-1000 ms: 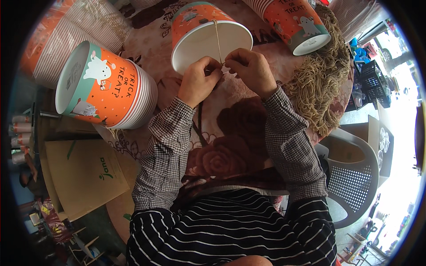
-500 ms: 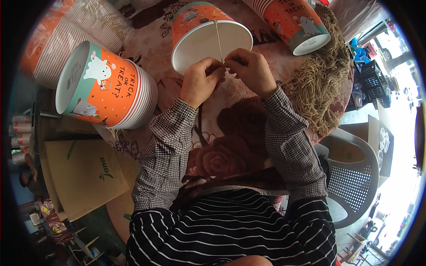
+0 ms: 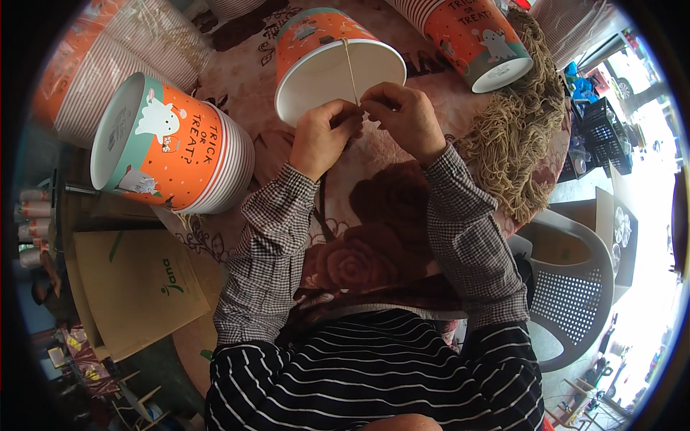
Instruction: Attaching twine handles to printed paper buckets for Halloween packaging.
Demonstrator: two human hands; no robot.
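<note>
An orange paper bucket (image 3: 327, 85) lies tipped on the table with its white open mouth toward me. A tan string (image 3: 351, 72) runs from its upper rim down across the mouth to my fingers. My left hand (image 3: 323, 136) is closed in a pinch near the string's lower end. Close beside it my right hand (image 3: 406, 118) pinches the string between thumb and forefinger, and the two sets of fingertips nearly touch. The string's very end is hidden by my fingers.
To the left lies a stack of orange ghost-print buckets (image 3: 176, 147), with plastic-wrapped stacks (image 3: 122, 65) behind. Another bucket stack (image 3: 478, 39) is at the far right, beside a heap of tan strings (image 3: 514, 136). A cardboard box (image 3: 140, 294) and a grey chair (image 3: 575, 287) flank the flowered table.
The view has shifted slightly, so the buckets sit a little lower in it. Both hands keep their pinch on the string with hardly any movement.
</note>
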